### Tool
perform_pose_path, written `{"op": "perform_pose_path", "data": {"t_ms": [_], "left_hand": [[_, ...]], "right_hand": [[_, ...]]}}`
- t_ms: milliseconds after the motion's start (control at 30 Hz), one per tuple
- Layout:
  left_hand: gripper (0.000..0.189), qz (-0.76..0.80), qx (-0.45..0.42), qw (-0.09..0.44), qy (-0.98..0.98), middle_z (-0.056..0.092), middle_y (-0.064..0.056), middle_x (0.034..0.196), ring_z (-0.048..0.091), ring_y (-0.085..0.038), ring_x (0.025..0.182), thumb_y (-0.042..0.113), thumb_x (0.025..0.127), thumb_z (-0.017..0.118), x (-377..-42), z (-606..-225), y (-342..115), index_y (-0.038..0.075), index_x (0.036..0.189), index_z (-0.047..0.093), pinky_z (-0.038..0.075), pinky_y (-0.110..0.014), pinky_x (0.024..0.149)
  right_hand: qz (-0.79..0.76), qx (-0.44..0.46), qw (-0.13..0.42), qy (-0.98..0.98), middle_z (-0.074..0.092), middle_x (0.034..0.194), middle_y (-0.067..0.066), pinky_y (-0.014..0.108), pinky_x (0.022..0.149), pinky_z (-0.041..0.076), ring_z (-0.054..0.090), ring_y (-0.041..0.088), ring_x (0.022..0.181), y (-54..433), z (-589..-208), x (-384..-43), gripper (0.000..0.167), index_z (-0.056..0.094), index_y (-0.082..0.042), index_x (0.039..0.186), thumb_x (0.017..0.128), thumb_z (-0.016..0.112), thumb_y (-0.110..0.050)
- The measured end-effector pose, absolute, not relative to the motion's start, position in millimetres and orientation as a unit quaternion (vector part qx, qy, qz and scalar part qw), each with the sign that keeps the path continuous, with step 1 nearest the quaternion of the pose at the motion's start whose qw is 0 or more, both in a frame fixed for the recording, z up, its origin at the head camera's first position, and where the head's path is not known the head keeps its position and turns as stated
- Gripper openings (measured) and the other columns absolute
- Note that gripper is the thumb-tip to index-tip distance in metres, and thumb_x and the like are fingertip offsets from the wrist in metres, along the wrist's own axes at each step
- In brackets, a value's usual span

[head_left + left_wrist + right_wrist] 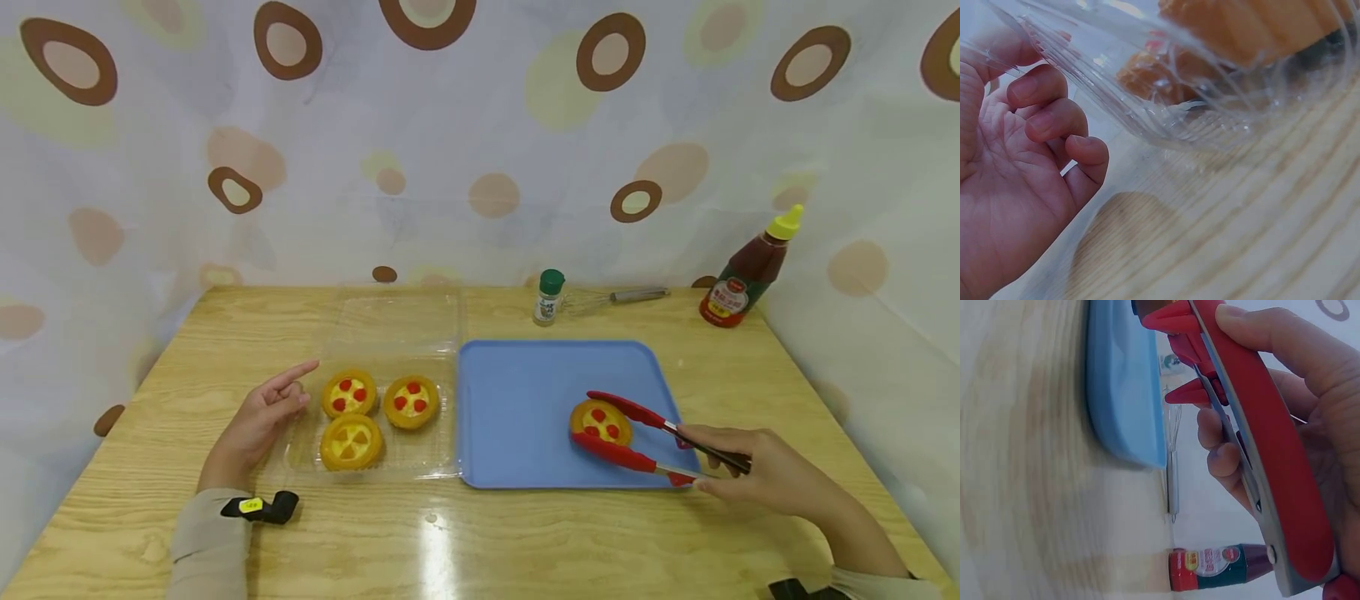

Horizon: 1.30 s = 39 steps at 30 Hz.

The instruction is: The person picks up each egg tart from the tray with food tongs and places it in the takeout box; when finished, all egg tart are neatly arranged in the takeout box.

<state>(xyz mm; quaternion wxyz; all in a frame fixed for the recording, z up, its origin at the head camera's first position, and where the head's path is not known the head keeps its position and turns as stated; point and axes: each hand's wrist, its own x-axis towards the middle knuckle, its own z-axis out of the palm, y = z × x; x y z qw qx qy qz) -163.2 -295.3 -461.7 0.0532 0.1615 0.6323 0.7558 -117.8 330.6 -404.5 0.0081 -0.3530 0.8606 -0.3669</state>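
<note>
One pair of red-tipped tongs (617, 454) in the right hand (772, 471), thumb on one arm, fingers on the other, wrist just right of the blue tray (517, 417). Between the tips, over the tray's right half, a red-topped tart (598, 423); resting or lifted, impossible to tell. Probably mid-transfer, direction unclear; next, likely a call for level tips and gentle release or steady squeeze. Left of the tray, the left hand (258, 417), index finger extended, others loosely bent, apparently gripping nothing, beside an open clear clamshell (427, 463) with three tarts (411, 402). Behind the tray, a green-capped shaker (548, 298), wire whisk (637, 295) and, farther right, yellow-nozzled sauce bottle (738, 287).
</note>
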Motion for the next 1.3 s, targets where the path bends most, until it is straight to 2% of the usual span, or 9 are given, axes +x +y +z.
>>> {"op": "perform_pose_path", "data": {"t_ms": [300,467,567,733,967,1100,1233,1300], "left_hand": [[0.045,0.756,0.149,0.058,0.635,0.040,0.007,0.074,0.041,-0.006,0.067,-0.007,0.095,0.046,-163,-460,-296,0.017,0.131,0.057,0.037,-0.018,0.062],[0.046,0.754,0.149,0.055,0.637,0.040,0.007,0.074,0.041,-0.005,0.067,-0.008,0.095,0.046,-162,-461,-296,0.018,0.131,0.057,0.037,-0.018,0.062],[0.046,0.754,0.147,0.056,0.638,0.041,0.008,0.074,0.042,-0.005,0.068,-0.007,0.095,0.046,-163,-461,-295,0.019,0.130,0.057,0.036,-0.018,0.062],[0.046,0.754,0.144,0.058,0.638,0.041,0.009,0.074,0.041,-0.004,0.068,-0.007,0.095,0.047,-163,-460,-295,0.021,0.129,0.058,0.035,-0.020,0.061],[0.047,0.756,0.148,0.057,0.635,0.040,0.007,0.073,0.041,-0.006,0.067,-0.008,0.094,0.046,-163,-462,-297,0.019,0.130,0.057,0.034,-0.021,0.060],[0.046,0.755,0.151,0.057,0.635,0.038,0.006,0.073,0.039,-0.008,0.066,-0.007,0.095,0.046,-163,-463,-298,0.018,0.131,0.056,0.032,-0.023,0.060],[0.045,0.754,0.159,0.051,0.635,0.039,0.006,0.073,0.037,-0.011,0.065,-0.007,0.095,0.046,-164,-463,-298,0.015,0.133,0.055,0.027,-0.028,0.060],[0.045,0.754,0.161,0.049,0.635,0.039,0.006,0.073,0.036,-0.011,0.065,-0.008,0.095,0.045,-164,-463,-297,0.014,0.133,0.055,0.025,-0.029,0.061]], "right_hand": [[-0.356,-0.366,0.023,0.859,0.061,0.093,-0.005,0.020,0.047,0.038,0.046,0.004,0.062,296,-386,-128,0.060,0.057,-0.006,0.131,0.075,0.078,-0.007],[-0.355,-0.401,0.024,0.844,0.062,0.119,0.007,0.019,0.048,0.037,0.041,0.003,0.059,276,-378,-138,0.062,0.056,-0.007,0.133,0.075,0.078,-0.007],[-0.358,-0.424,0.025,0.831,0.061,0.121,0.011,0.017,0.048,0.036,0.036,0.001,0.056,264,-374,-144,0.063,0.055,-0.008,0.134,0.075,0.078,-0.007],[-0.366,-0.442,0.039,0.818,0.063,0.114,0.011,0.019,0.051,0.040,0.047,0.007,0.062,242,-366,-153,0.061,0.054,-0.006,0.134,0.077,0.077,-0.008],[-0.357,-0.451,0.073,0.815,0.060,0.085,-0.002,0.021,0.051,0.039,0.045,0.016,0.059,209,-354,-165,0.057,0.054,-0.004,0.133,0.081,0.075,-0.015],[-0.347,-0.469,0.078,0.808,0.059,0.081,-0.002,0.021,0.051,0.037,0.044,0.015,0.058,192,-349,-172,0.056,0.055,-0.002,0.132,0.081,0.076,-0.015],[-0.331,-0.485,0.088,0.805,0.058,0.080,-0.001,0.021,0.051,0.036,0.041,0.008,0.059,180,-348,-180,0.057,0.055,-0.001,0.131,0.082,0.075,-0.019],[-0.323,-0.486,0.101,0.806,0.058,0.080,-0.001,0.021,0.052,0.036,0.042,0.010,0.060,174,-347,-183,0.057,0.055,-0.002,0.132,0.082,0.075,-0.023]]}}
